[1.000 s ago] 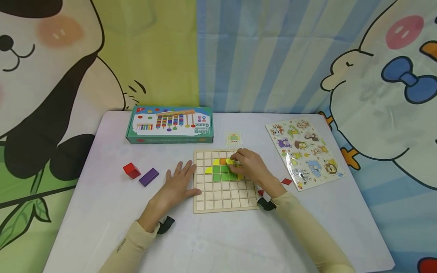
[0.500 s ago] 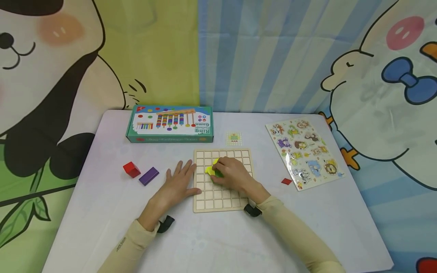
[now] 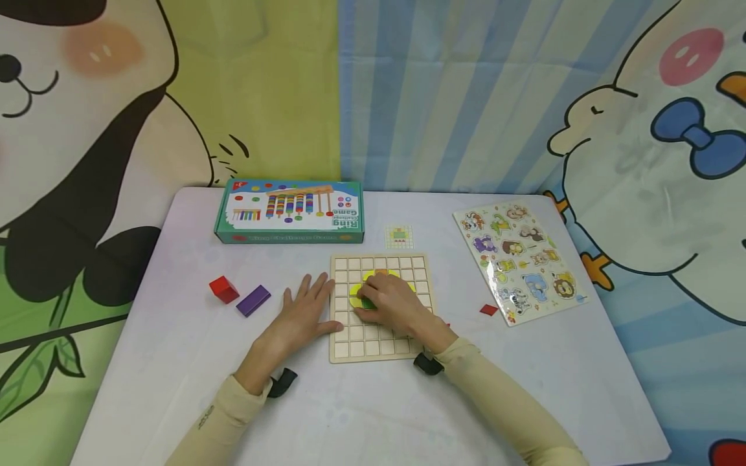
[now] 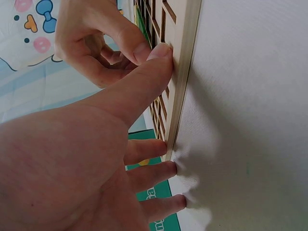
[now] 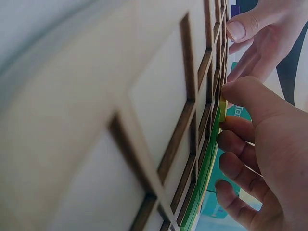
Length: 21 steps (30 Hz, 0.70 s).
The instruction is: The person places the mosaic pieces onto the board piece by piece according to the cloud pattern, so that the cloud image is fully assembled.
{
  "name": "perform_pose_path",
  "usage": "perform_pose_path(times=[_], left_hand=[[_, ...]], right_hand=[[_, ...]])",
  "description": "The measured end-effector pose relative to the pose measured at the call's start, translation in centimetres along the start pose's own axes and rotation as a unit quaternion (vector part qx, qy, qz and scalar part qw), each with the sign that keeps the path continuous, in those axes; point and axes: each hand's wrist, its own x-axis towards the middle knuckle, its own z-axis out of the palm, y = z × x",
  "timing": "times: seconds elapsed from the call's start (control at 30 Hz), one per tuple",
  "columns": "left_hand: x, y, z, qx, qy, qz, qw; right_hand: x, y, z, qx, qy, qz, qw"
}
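Note:
A wooden grid board (image 3: 373, 349) lies before me with flat coloured pieces near its middle. My right hand (image 3: 396, 304) is over them, and its thumb and index finger pinch a small yellow piece (image 5: 223, 109) at the left end of the pattern. Green pieces (image 5: 207, 161) sit beside it in the right wrist view, and an orange piece (image 3: 381, 272) shows at the top. The palm hides much of the pattern. My left hand (image 3: 303, 317) lies with spread, straight fingers at the board's left edge, its thumb (image 4: 156, 62) touching the rim.
Left of the board are a red block (image 3: 224, 290) and a purple block (image 3: 253, 301). Behind stand a green game box (image 3: 288, 217) and a small pattern card (image 3: 399, 237). A sheet of animal pictures (image 3: 519, 259) and a red diamond piece (image 3: 489, 309) lie at right.
My right hand has moved left across the board, from the pattern's right side to its left end, settling there over the last half second. The left hand has stayed put.

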Motion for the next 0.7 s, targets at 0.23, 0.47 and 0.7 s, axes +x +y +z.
perform_pose_path(times=[0.23,0.47,0.7], left_hand=[[0.04,-0.11,0.08,-0.006,0.002,0.000,1.0000],[0.04,-0.11,0.18,-0.008,0.004,0.004,0.9999],[0.02,-0.13,0.20,-0.003,0.008,0.004,1.0000]], right_hand=[[0.01,-0.06,-0.03,-0.006,0.000,0.003,1.000],[0.00,0.02,-0.05,-0.004,-0.006,0.011,1.000],[0.01,0.18,-0.05,0.000,0.001,0.007,1.000]])
